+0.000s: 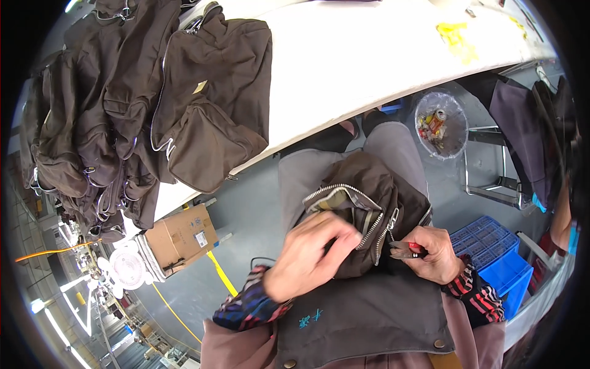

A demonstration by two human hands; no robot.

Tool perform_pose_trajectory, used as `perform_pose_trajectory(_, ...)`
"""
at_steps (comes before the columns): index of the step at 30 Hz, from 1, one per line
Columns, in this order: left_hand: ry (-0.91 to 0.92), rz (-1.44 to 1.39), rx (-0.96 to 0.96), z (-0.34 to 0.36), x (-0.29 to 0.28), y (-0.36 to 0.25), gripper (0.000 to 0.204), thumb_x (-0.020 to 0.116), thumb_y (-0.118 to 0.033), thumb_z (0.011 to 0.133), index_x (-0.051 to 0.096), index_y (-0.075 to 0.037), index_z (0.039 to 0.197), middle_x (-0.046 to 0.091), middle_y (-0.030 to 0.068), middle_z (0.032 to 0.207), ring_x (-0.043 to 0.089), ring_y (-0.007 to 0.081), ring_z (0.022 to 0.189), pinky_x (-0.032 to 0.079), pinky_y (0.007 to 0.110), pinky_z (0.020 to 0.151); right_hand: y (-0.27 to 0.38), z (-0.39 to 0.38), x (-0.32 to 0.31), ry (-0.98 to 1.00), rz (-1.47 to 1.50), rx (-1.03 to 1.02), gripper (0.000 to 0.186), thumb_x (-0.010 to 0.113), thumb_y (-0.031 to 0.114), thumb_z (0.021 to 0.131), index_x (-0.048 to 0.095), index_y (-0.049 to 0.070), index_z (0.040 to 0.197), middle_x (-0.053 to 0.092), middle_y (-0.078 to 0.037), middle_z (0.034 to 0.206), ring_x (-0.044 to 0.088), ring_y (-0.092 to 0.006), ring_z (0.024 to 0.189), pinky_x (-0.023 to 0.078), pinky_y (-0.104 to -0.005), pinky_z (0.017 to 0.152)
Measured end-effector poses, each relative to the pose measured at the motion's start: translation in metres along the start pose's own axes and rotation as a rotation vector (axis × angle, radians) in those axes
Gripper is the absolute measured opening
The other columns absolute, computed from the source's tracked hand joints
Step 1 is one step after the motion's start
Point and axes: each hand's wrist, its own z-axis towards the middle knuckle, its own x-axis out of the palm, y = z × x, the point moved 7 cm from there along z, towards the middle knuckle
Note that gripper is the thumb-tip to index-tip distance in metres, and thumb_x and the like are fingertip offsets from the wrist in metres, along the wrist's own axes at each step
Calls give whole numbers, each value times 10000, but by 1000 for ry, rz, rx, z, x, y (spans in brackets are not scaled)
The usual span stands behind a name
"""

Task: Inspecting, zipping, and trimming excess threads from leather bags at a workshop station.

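Note:
A dark brown fabric bag (pixel 362 169) lies across my lap, its silver-toothed zipper (pixel 373 237) undone and a lighter lining showing inside. My left hand (pixel 313 249) is over the left side of the opening, fingers curled and slightly blurred; what they hold, if anything, is hidden. At the bag's right edge my right hand (pixel 435 255) is closed around small red-handled pliers (pixel 404 251). Their metal jaws point left, close beneath the zipper's pull tab (pixel 393 220).
Several similar brown bags (pixel 110 123) are heaped on the white table (pixel 344 61) at left. Below it stands a cardboard box (pixel 181 238) beside a white fan (pixel 127 269). To the right are a lined waste bin (pixel 452 138), a metal-framed stool (pixel 491 184) and blue crates (pixel 488 246).

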Motion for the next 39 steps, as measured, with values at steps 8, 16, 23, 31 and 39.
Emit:
perform_pose_trajectory(8, 148, 208, -27, 33, 50, 21, 382, 498, -311, 909, 550, -5, 687, 479, 81, 499, 464, 217, 440, 361, 338, 454, -13, -12, 13, 45, 184, 100, 139, 677, -2, 696, 560, 49, 752, 519, -56, 605, 519, -201, 514, 395, -300, 488)
perform_pose_trajectory(16, 358, -223, -264, 27, 90, 42, 440, 421, -316, 957, 425, -41, 612, 327, -63, 518, 280, 25, 480, 245, 232, 419, -29, -19, 16, -56, 182, 41, 125, 655, -9, 727, 548, 35, 772, 519, -52, 622, 523, -149, 549, 401, -271, 515)
perform_pose_trajectory(23, 139, -402, -161, 20, 100, 18, 225, 462, -153, 943, 585, 28, 888, 485, -54, 703, 406, 11, 634, 369, 189, 542, -69, -13, 23, -140, 809, 374, 118, 607, 25, 816, 567, 26, 928, 578, 28, 772, 496, -1, 646, 406, -178, 527)
perform_pose_trajectory(31, 215, -352, -263, 19, 142, 47, 283, 490, -186, 927, 597, 64, 1004, 655, 137, 864, 635, 129, 792, 472, 256, 661, -67, -75, -31, -382, 651, 664, 244, 698, 117, 774, 603, 9, 971, 563, 22, 711, 480, -23, 558, 398, -178, 469)
perform_pose_trajectory(39, 83, -265, 42, 19, 138, 29, 205, 513, -69, 886, 612, 44, 1026, 656, 124, 857, 636, 189, 750, 486, 294, 658, -58, -60, -11, -262, 657, 728, 168, 684, 164, 803, 617, 15, 843, 550, 25, 617, 489, -31, 496, 363, -180, 410)
